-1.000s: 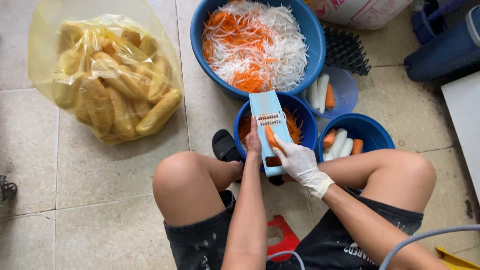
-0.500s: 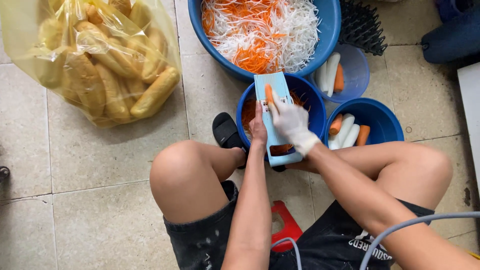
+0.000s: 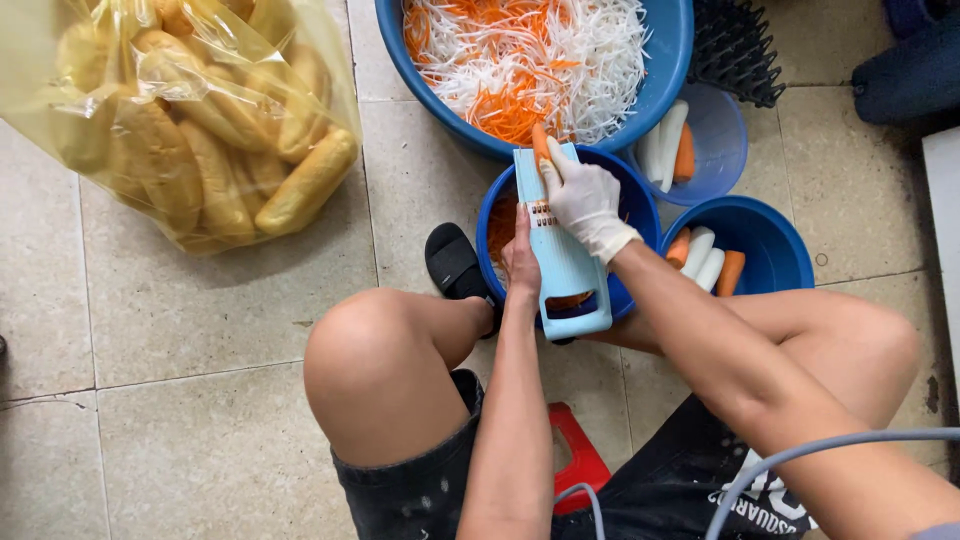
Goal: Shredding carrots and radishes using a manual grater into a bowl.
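- The carrot [image 3: 540, 140] is sitting at the top end of the slicer [image 3: 562, 250], its long axis running roughly 12 to 6 o'clock, in line with the slicer's own length.
- The right hand [image 3: 585, 200], gloved in white, is closing over the carrot from the 5 o'clock side, fingers curled down and pressing it onto the slicer face.
- The left hand [image 3: 520, 262], bare, is gripping the slicer's left edge at about 9 o'clock from its middle, holding it tilted; the slicer's handle end is pointing to 6 o'clock, toward the person.
- The right hand is the nearer one to the carrot; the left is lying well down the slicer from it.
- The slicer is resting across a blue bowl [image 3: 630, 195] with orange shreds showing inside.
- At 12 o'clock a large basin [image 3: 672, 60] is holding white and orange shreds.
- At 3 o'clock a second bowl [image 3: 775, 230] is holding peeled pieces [image 3: 708, 262].
- Far at 9 o'clock a bag [image 3: 200, 120] of bread rolls is lying on the floor [image 3: 200, 330].
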